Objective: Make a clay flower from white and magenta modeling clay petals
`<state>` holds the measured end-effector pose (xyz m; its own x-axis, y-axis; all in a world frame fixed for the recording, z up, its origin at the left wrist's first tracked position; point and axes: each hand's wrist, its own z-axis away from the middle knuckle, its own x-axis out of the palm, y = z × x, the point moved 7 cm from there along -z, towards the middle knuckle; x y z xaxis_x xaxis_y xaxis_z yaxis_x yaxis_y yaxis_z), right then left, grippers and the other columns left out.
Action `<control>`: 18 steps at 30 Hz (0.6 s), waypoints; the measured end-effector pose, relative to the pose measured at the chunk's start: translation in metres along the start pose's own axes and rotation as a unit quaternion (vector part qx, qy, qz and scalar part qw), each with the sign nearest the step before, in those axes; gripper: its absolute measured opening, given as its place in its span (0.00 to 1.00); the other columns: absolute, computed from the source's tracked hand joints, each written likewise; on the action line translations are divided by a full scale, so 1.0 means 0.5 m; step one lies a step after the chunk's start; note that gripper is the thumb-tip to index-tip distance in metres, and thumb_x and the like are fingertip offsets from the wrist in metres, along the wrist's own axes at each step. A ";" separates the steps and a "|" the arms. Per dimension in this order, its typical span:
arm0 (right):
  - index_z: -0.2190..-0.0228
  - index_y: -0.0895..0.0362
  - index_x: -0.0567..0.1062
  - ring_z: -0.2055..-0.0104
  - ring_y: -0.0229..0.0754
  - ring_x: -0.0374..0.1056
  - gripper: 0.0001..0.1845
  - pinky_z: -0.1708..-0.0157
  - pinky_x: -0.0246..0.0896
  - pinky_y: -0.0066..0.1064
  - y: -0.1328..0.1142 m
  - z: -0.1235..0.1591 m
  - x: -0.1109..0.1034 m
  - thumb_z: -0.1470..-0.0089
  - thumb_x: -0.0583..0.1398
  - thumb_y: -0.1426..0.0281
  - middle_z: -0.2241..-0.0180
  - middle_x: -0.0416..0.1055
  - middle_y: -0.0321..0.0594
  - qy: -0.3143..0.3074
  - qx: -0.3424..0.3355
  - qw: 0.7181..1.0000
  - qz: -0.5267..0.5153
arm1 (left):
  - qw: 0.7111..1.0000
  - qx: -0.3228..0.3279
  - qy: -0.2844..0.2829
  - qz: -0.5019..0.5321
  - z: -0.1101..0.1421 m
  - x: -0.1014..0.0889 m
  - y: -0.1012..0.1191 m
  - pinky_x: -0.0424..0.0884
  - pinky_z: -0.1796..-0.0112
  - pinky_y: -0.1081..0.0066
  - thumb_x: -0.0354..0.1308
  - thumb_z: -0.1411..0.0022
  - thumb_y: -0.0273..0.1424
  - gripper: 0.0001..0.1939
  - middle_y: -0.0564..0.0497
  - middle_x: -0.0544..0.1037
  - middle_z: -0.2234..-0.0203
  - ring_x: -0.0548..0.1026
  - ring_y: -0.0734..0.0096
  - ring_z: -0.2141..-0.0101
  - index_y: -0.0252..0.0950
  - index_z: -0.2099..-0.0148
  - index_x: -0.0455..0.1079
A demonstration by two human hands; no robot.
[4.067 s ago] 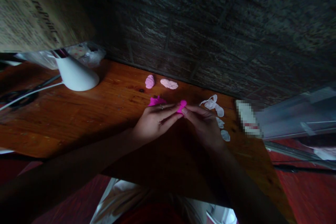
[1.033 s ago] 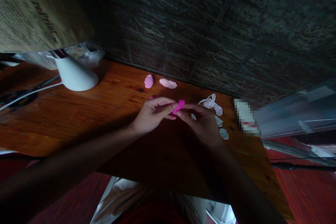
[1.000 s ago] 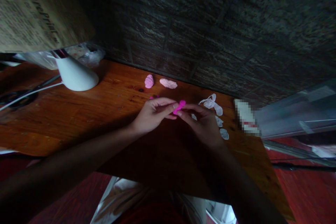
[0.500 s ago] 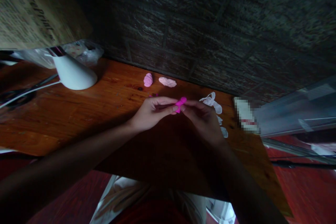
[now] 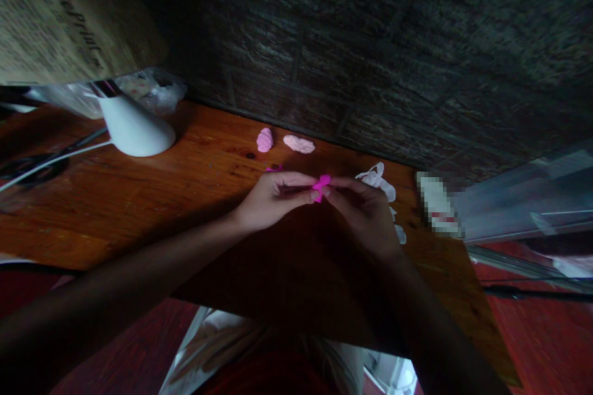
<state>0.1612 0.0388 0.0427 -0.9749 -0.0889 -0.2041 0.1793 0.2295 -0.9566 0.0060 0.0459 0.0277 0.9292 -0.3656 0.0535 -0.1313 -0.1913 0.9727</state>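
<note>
Between my two hands is a small bright pink lump of modelling clay, held above the wooden table. My left hand pinches it from the left with thumb and fingertips. From the right, my right hand grips it with its thumb and index finger. Beyond my hands, a light purple-pink clay lump and a pale peach clay lump lie near the wall. A bit of bright pink clay shows just behind my left hand, partly hidden by it.
A lamp with a white base and printed shade stands at the left, near black scissors. Crumpled clear plastic lies behind it. Whitish, translucent scraps lie beside my right hand. A dark brick wall borders the table.
The view has shifted slightly, so everything sits a little further right. Both hands keep their pinch on the bright pink clay, whose shape looks slightly different between the fingers.
</note>
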 end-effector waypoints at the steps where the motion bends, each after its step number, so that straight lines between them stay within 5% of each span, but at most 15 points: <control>1: 0.62 0.50 0.83 0.59 0.43 0.78 0.08 0.56 0.75 0.38 -0.001 0.000 0.000 0.47 0.68 0.66 0.60 0.83 0.37 -0.001 -0.004 1.000 0.000 | 1.000 0.000 -0.002 -0.002 0.000 0.000 -0.001 0.77 0.53 0.66 0.69 0.42 0.30 0.10 0.46 0.84 0.61 0.81 0.67 0.60 0.34 0.57 0.81; 8: 0.61 0.50 0.82 0.60 0.42 0.77 0.10 0.54 0.74 0.40 0.000 0.002 0.004 0.47 0.68 0.65 0.59 0.82 0.38 -0.026 -0.029 0.999 0.021 | 1.000 -0.003 0.002 -0.008 -0.001 -0.001 -0.006 0.77 0.53 0.65 0.69 0.43 0.30 0.09 0.47 0.85 0.62 0.82 0.67 0.61 0.34 0.59 0.80; 14: 0.64 0.52 0.82 0.63 0.42 0.78 0.12 0.60 0.75 0.36 0.019 -0.005 0.003 0.51 0.70 0.61 0.65 0.83 0.37 -0.045 0.051 0.996 -0.052 | 0.997 -0.062 -0.035 0.040 -0.004 -0.007 -0.008 0.79 0.54 0.62 0.68 0.41 0.34 0.20 0.41 0.83 0.56 0.83 0.63 0.58 0.32 0.48 0.75; 18: 0.62 0.54 0.81 0.61 0.43 0.79 0.12 0.57 0.75 0.36 0.036 -0.008 0.002 0.50 0.69 0.63 0.63 0.83 0.39 -0.042 0.074 0.996 -0.036 | 0.988 -0.004 0.013 -0.154 -0.011 -0.065 0.036 0.77 0.54 0.64 0.65 0.39 0.36 0.19 0.40 0.83 0.55 0.82 0.61 0.58 0.31 0.48 0.76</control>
<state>0.1629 0.0464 0.0260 -0.9726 -0.1822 -0.1443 0.1326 0.0748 -0.9883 -0.0248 0.0593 0.0446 0.9334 -0.2675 -0.2390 0.1611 -0.2826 0.9456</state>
